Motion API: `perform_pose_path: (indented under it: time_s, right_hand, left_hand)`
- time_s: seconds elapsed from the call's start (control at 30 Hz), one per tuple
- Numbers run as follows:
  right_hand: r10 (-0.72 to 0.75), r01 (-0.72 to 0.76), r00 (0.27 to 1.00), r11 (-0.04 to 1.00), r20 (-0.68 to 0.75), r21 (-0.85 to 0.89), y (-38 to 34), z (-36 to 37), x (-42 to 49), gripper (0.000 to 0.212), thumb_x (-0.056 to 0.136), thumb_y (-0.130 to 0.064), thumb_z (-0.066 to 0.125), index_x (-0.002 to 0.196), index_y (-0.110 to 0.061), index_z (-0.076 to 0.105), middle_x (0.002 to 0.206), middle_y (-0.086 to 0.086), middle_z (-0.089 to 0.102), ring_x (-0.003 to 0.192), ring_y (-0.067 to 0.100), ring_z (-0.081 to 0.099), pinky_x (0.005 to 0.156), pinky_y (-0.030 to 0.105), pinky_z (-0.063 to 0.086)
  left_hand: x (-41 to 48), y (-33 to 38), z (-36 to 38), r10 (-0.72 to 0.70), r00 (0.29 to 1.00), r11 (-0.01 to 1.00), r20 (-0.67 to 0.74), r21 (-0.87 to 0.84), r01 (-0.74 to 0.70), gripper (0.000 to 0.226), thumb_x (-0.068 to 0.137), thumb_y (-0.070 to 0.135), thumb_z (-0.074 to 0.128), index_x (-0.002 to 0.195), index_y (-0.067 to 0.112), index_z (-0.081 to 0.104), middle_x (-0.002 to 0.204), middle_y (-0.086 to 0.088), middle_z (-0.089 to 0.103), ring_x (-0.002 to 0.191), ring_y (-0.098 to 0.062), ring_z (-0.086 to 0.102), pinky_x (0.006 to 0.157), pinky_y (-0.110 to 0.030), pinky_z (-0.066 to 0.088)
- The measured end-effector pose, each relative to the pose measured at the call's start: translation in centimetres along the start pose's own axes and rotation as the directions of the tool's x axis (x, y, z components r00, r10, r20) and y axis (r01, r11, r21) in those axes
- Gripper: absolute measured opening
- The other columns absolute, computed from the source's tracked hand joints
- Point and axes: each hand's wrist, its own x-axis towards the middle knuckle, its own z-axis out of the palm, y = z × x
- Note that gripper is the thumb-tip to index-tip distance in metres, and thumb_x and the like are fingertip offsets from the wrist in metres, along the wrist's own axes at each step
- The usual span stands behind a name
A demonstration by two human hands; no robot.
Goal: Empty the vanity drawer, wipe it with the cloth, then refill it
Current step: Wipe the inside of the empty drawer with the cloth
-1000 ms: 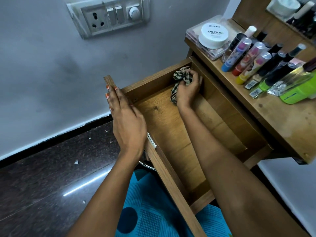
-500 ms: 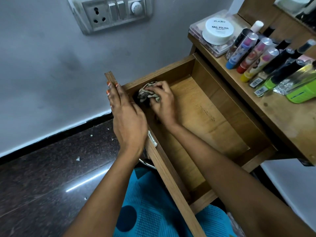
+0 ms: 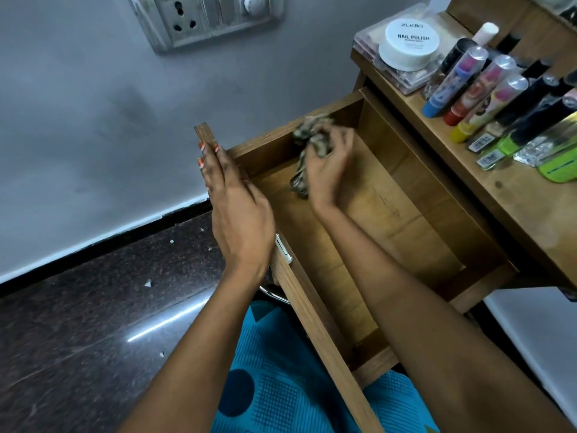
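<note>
Drawer [image 3: 390, 220] stands open mid-frame, the left hand [image 3: 240, 214] lying flat with straight fingers along its front edge at centre left, the right hand [image 3: 327, 170] inside it clutching a crumpled checked cloth [image 3: 312, 129] against the far wall, and tubes [image 3: 487, 85] crowding the vanity top [image 3: 530, 207] at upper right.

Wall switchboard [image 3: 206, 18], dark floor [image 3: 78, 339]
</note>
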Motion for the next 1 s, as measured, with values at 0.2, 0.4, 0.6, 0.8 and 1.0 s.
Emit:
perform_pose_path:
  time_s: [0.2,0.4,0.6,0.8,1.0]
  right_hand:
    - [-0.182,0.300,0.827,0.943,0.532,-0.143,-0.6,0.1,-3.8,0.030,0.071,0.006,0.061,0.099,-0.002,0.068,0.098,0.019,0.057,0.089,0.033,0.058,0.076,0.045,0.051]
    - [0.072,-0.049,0.978,0.992,0.194,-0.120,0.1,-0.5,-0.1,0.030,0.074,0.013,0.059,0.104,0.006,0.062,0.110,0.023,0.056,0.101,0.025,0.055,0.086,0.011,0.040]
    - [0.313,-0.312,0.950,0.948,0.012,-0.057,1.0,-0.9,3.7,0.030,0.082,0.006,0.057,0.111,-0.001,0.055,0.121,0.016,0.056,0.111,0.023,0.056,0.094,0.025,0.047]
    - [0.089,-0.056,0.975,0.985,0.204,-0.161,0.4,-0.7,-1.7,0.024,0.079,0.004,0.060,0.102,0.000,0.063,0.113,0.017,0.059,0.106,0.022,0.054,0.082,0.007,0.032]
    - [0.029,0.044,0.873,0.989,0.487,-0.138,-1.3,0.1,-4.3,0.024,0.073,0.011,0.060,0.095,0.005,0.068,0.102,0.022,0.064,0.098,0.030,0.061,0.084,0.016,0.039]
  left_hand:
    - [0.2,-0.1,0.0,-0.011,1.000,1.000,0.014,0.006,0.011,0.055,0.096,0.010,0.030,0.147,0.014,0.011,0.158,0.001,0.001,0.145,-0.013,-0.001,0.110,-0.019,0.013]
    - [0.2,-0.2,0.0,-0.003,1.000,1.000,0.009,0.018,0.003,0.055,0.096,0.008,0.030,0.147,0.013,0.010,0.158,0.000,0.001,0.145,-0.013,-0.001,0.110,-0.019,0.014]
    - [0.1,-0.1,-0.1,-0.007,1.000,1.000,0.013,0.013,0.006,0.056,0.096,0.008,0.030,0.147,0.013,0.008,0.158,0.000,0.000,0.145,-0.013,-0.001,0.114,-0.033,0.029]
    - [0.0,-0.1,0.0,-0.007,1.000,1.000,0.001,-0.001,0.007,0.055,0.096,0.009,0.030,0.147,0.013,0.010,0.158,0.000,0.001,0.145,-0.014,-0.001,0.112,-0.028,0.027]
    - [0.2,0.0,0.0,-0.026,1.000,1.000,0.012,-0.012,0.026,0.056,0.096,0.009,0.030,0.147,0.014,0.010,0.158,0.002,0.001,0.145,-0.013,0.000,0.109,-0.041,0.037]
